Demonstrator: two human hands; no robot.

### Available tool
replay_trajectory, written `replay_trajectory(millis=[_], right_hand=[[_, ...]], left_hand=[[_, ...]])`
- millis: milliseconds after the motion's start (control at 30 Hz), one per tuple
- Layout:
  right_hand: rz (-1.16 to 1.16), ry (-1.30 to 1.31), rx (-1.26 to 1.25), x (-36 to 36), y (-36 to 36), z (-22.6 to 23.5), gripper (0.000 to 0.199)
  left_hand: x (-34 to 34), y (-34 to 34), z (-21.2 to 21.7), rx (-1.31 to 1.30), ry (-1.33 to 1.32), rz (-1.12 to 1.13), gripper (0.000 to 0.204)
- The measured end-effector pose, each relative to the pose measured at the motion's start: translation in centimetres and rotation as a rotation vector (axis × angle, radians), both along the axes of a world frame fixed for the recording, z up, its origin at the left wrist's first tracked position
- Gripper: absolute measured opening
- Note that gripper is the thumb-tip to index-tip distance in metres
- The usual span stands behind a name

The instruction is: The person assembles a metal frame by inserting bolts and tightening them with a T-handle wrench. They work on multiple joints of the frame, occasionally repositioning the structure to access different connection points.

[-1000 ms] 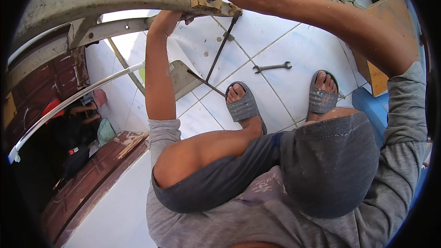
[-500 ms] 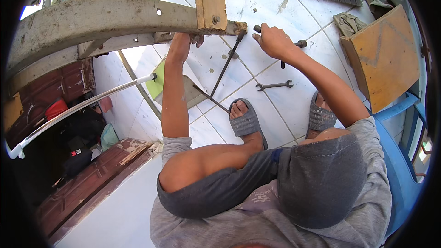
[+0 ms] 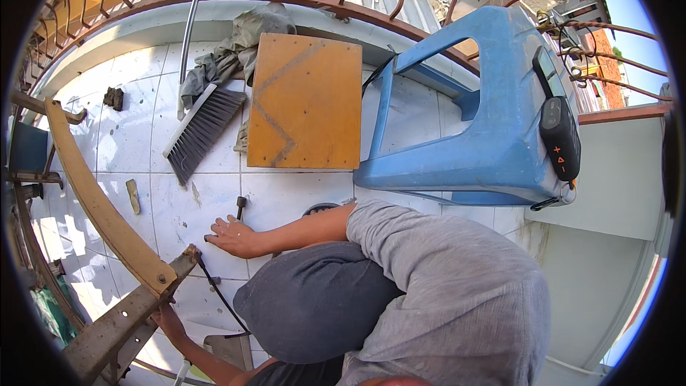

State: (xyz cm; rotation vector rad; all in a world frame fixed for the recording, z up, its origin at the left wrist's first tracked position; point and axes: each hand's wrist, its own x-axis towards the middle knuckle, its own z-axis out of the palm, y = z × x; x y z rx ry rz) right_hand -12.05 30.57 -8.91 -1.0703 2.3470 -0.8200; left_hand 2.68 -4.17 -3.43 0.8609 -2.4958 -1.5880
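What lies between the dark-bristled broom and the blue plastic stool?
In the head view, a rectangular orange-brown wooden panel sits between them, with crumpled grey-green cloth along the panel's broom-facing side.

black speaker [image 3: 559, 136] on blue stool [image 3: 511, 100]

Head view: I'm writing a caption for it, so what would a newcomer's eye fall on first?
Probably the big blue stool at upper right, with a black device on it, and the orange-brown wooden panel at upper centre. Then the right hand with a dark tool, left of centre, and the left hand at the metal frame, lower left.
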Motion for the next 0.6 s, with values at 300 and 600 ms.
replay_trajectory(millis=[300,600], right_hand=[[0.064,0.234,-0.291,2.6,4.9,-9.3,0.043],[0.008,0.194,-0.432,1.5,4.0,-7.1,0.034]], left_hand=[[-1.2,0.1,-1.8,0.195,-0.058,0.215,0.034],[-3.4,4.7,3.0,0.010,-0.126,0.213,0.033]])
